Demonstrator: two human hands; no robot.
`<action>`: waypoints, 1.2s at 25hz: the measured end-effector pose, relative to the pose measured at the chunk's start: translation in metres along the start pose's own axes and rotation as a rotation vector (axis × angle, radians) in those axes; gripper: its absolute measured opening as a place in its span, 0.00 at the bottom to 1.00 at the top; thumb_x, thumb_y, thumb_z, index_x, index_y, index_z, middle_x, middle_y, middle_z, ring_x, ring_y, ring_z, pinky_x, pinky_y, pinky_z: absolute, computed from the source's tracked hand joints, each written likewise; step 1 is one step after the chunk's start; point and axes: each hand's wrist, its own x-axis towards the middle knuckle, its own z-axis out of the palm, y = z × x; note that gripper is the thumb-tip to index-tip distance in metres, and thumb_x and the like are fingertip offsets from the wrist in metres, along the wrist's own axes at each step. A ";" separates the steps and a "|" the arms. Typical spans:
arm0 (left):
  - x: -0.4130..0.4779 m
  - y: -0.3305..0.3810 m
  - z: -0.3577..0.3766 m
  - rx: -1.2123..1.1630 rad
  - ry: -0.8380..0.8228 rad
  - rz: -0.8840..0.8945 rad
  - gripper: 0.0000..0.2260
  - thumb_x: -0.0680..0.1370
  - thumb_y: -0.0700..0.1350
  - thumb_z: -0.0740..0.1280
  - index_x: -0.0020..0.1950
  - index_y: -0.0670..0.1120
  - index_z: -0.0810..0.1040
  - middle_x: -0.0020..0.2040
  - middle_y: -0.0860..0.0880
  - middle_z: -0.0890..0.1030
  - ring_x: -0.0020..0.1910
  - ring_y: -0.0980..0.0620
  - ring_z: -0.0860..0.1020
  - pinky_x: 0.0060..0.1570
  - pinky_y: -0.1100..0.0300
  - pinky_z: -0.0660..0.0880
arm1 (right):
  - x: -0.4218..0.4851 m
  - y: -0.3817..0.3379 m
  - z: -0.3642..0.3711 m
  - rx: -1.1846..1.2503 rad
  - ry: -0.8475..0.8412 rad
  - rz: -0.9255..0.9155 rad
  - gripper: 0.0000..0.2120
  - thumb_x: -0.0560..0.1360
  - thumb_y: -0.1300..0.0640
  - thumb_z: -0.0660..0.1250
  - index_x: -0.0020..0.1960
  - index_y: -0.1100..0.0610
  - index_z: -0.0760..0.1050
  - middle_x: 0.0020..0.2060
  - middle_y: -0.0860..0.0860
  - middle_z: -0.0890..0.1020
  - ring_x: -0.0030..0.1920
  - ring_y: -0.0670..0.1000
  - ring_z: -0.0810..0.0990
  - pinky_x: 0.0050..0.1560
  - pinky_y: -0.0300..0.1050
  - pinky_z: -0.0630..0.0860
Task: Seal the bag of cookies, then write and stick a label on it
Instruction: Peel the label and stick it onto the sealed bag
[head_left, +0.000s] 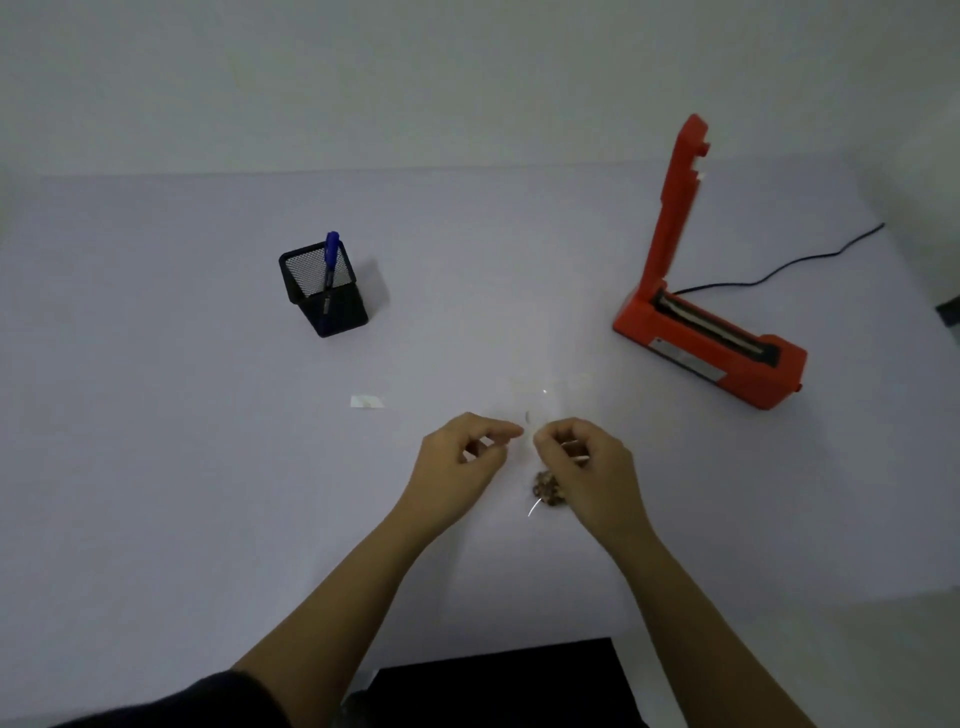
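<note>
A clear plastic bag (530, 410) lies on the pale table (156, 467), barely visible, with a brown cookie (545, 488) inside near its lower end. My left hand (462, 467) and my right hand (582, 467) both pinch the bag, close together, thumbs and forefingers closed on the film. The cookie sits partly hidden behind my right hand. A small white label (367, 401) lies flat on the table to the left of my hands. A blue pen (329, 270) stands in a black mesh holder (324, 291) at the back left.
An orange heat sealer (717, 343) stands at the right with its arm (675, 202) raised upright. Its black cable (779, 270) runs off to the far right. A black object (498, 680) lies at the near table edge.
</note>
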 end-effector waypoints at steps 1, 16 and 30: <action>0.001 -0.001 0.006 -0.028 -0.014 -0.034 0.13 0.75 0.37 0.64 0.50 0.54 0.81 0.48 0.56 0.81 0.41 0.63 0.75 0.42 0.71 0.72 | 0.001 0.005 -0.001 0.013 -0.009 0.010 0.03 0.74 0.60 0.67 0.42 0.56 0.78 0.35 0.48 0.80 0.32 0.39 0.78 0.30 0.27 0.72; 0.066 -0.013 0.077 -0.203 0.087 -0.342 0.06 0.77 0.44 0.66 0.48 0.50 0.83 0.42 0.52 0.83 0.39 0.58 0.79 0.38 0.67 0.73 | 0.070 0.073 -0.033 -0.009 -0.148 0.037 0.06 0.74 0.61 0.66 0.47 0.51 0.76 0.47 0.46 0.77 0.42 0.38 0.77 0.41 0.27 0.73; 0.098 -0.028 0.102 0.351 0.234 -0.311 0.07 0.74 0.42 0.66 0.44 0.45 0.84 0.39 0.50 0.84 0.33 0.58 0.75 0.32 0.79 0.67 | 0.112 0.104 -0.031 -0.178 -0.156 0.103 0.03 0.73 0.59 0.68 0.45 0.52 0.78 0.38 0.46 0.82 0.39 0.45 0.80 0.42 0.39 0.78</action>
